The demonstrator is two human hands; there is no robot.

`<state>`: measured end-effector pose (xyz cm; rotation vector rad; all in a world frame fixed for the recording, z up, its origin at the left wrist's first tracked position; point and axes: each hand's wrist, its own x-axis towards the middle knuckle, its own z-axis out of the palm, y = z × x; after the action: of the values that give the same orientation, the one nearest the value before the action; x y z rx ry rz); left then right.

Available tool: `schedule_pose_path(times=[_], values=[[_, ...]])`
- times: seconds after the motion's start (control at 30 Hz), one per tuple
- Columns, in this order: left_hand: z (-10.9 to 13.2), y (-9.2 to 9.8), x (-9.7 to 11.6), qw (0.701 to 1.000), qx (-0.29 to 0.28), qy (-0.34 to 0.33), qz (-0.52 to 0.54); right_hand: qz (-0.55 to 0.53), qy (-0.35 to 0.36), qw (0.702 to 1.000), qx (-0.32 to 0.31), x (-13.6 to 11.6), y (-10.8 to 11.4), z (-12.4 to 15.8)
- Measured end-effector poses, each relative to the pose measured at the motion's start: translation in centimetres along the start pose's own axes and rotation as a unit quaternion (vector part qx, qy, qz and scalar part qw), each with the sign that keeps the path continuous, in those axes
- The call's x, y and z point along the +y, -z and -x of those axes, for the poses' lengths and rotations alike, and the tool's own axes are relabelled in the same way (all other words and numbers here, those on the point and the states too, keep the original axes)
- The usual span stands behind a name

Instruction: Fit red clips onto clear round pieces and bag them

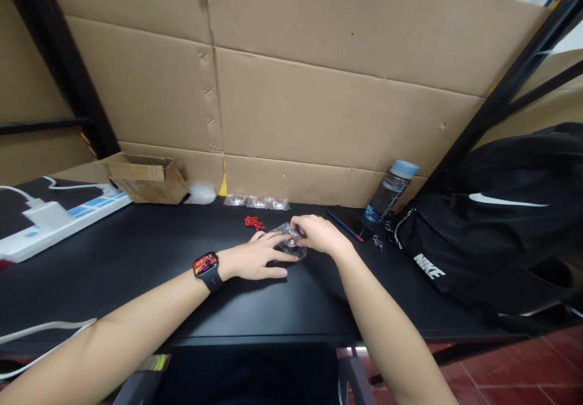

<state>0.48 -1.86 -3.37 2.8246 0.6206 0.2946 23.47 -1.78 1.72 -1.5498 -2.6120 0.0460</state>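
A small clear plastic bag with something pale inside lies on the black table. My left hand, with a smartwatch on the wrist, rests flat on the table with its fingers stretched out, the fingertips pressing on the bag's near edge. My right hand is curled over the bag's far side, its fingers pinching the plastic. A small heap of red pieces lies just behind my left hand.
Three small packets lie by the cardboard back wall. A white power strip and open cardboard box stand left. A blue pen, water bottle and black backpack are right. White cables run over the front edge.
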Motion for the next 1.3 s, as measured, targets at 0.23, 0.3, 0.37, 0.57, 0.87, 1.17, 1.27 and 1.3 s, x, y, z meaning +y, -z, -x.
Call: schedule_pose_path(times=[0.23,0.3,0.37,0.57,0.87,1.17,1.27,1.3], values=[[0.1,0.3,0.0,1.000,0.011,0.009,0.003,0.036,-0.051,0.998,0.002,-0.3,-0.7,-0.7],[0.1,0.3,-0.2,1.000,0.007,0.021,-0.001,0.058,-0.073,0.996,0.013,-0.5,-0.7,-0.8],[0.2,0.3,-0.4,1.000,0.007,0.024,-0.002,0.075,-0.087,0.993,0.023,-0.9,-0.8,-0.9],[0.2,0.5,-0.7,0.999,0.028,0.017,-0.001,0.080,-0.093,0.991,0.060,-1.8,-1.5,-1.4],[-0.6,1.4,-1.0,0.976,0.207,0.064,-0.016,-0.200,0.004,0.979,0.042,4.1,-0.9,-1.2],[-1.2,0.1,-2.2,0.971,0.208,0.113,-0.031,-0.254,0.056,0.965,0.022,4.0,-2.8,-2.1],[-1.0,0.7,-2.4,0.964,0.231,0.129,-0.008,-0.299,0.052,0.953,0.009,4.4,-2.6,-2.2],[-0.9,0.8,-2.5,0.961,0.240,0.136,0.008,-0.316,0.046,0.947,0.006,4.6,-2.6,-2.2]])
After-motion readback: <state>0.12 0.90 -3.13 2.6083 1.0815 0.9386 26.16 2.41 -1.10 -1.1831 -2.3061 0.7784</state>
